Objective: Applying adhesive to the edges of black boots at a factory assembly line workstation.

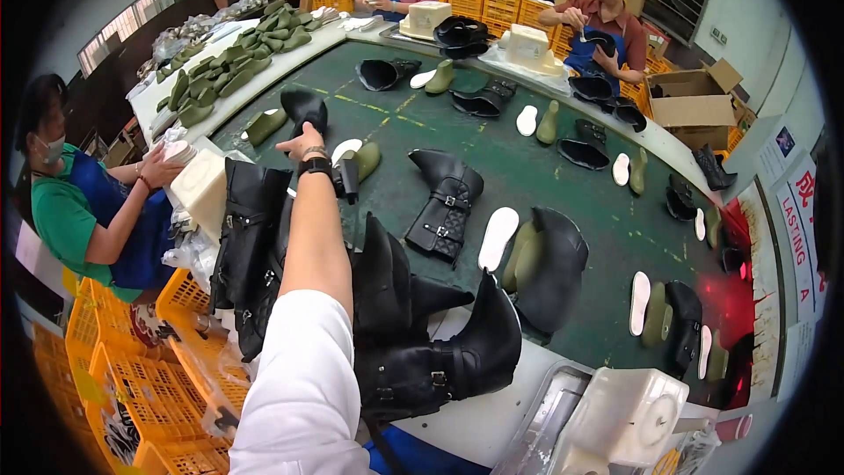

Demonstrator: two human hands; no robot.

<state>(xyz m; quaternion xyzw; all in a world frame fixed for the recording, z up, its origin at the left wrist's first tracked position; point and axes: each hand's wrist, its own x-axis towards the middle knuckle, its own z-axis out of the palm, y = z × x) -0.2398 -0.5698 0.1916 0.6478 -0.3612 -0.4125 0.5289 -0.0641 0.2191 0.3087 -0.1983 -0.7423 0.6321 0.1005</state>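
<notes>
My left hand [301, 142], a dark watch on its wrist, reaches far over the green work surface [387, 136]. Its fingers close on the lower part of a black boot [305, 109]. Beside that boot lie an olive-green shoe last [264, 127] and, to the right, another green last [367, 160] with a white insole [345, 151]. Under and beside my forearm several black buckled boots are heaped, including a quilted boot shaft [249, 242] and a boot on its side [483, 343]. A buckled boot [447, 202] lies farther right. My right hand is not visible.
White insoles [498, 237], lasts and boots lie in groups along the green surface. Many green lasts [224, 79] pile up at far left. Orange crates [141, 387] stand lower left; a metal tray [545, 418] and white container [629, 413] lower right. Three co-workers surround the table.
</notes>
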